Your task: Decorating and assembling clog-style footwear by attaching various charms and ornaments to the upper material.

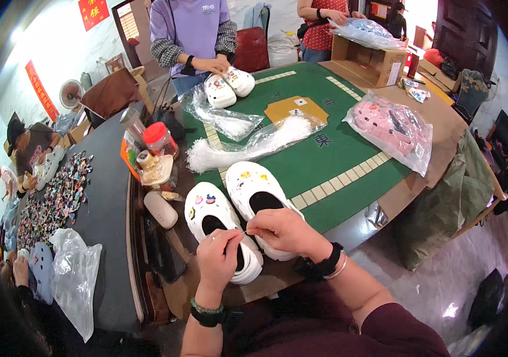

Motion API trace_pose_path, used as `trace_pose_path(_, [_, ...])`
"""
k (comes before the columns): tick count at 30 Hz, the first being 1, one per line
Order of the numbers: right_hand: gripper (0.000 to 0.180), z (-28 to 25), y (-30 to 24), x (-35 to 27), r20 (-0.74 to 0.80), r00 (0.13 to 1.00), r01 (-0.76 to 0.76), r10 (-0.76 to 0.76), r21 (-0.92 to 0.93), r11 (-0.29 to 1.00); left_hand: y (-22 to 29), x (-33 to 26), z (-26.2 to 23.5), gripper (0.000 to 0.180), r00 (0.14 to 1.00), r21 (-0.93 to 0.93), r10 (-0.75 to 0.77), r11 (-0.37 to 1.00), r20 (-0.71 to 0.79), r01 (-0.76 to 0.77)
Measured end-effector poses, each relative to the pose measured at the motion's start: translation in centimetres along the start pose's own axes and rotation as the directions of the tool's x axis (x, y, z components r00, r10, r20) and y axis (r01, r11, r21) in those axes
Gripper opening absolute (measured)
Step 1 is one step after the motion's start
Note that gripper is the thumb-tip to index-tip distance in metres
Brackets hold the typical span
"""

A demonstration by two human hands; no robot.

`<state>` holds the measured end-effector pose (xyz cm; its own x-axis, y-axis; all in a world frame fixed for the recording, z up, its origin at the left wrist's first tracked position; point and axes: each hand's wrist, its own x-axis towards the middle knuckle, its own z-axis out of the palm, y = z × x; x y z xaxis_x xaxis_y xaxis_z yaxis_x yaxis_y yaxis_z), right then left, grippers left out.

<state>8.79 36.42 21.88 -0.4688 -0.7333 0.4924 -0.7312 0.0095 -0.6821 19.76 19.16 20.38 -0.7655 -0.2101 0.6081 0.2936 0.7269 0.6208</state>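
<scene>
Both hands pinched on small item, identity unclear: left hand [219, 254], right hand [284, 231]. Keep pinch steady above left white foam clog [213, 215]; right white foam clog [258, 187] adjacent.

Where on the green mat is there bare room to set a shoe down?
Bare green mat lies between the white clogs under both hands and the bagged pink shoes. The mat's left edge is crowded: clear bags, white fluff, jars.

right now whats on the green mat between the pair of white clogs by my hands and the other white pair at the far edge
In the head view, a fluffy white trim in clear plastic and a crumpled clear bag lie between the near white clogs and the far white clogs.
</scene>
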Motion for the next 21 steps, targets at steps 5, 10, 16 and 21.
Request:
trace_pose_path(5, [0.008,0.02,0.21,-0.20,0.008,1.000,0.019,-0.019,-0.054,0.998,-0.31,0.07,0.24,0.004,0.999,-0.010,0.043,0.999,0.018,-0.043])
trace_pose_path(10, [0.008,0.26,0.31,-0.05,0.005,1.000,0.031,-0.031,-0.055,0.998,-0.34,0.01,-0.02,0.004,0.999,0.009,0.037,0.999,0.030,-0.037])
trace_pose_path(16, [0.008,0.29,0.39,-0.10,0.022,0.999,0.033,-0.032,-0.080,0.996,-0.43,-0.06,0.01,0.005,0.999,0.010,0.044,0.999,0.027,-0.045])
trace_pose_path(21, [0.009,0.24,0.56,-0.16,0.029,0.999,0.040,-0.038,-0.076,0.996,-0.04,0.19,0.06,0.004,0.998,0.021,0.056,0.998,0.022,-0.057])
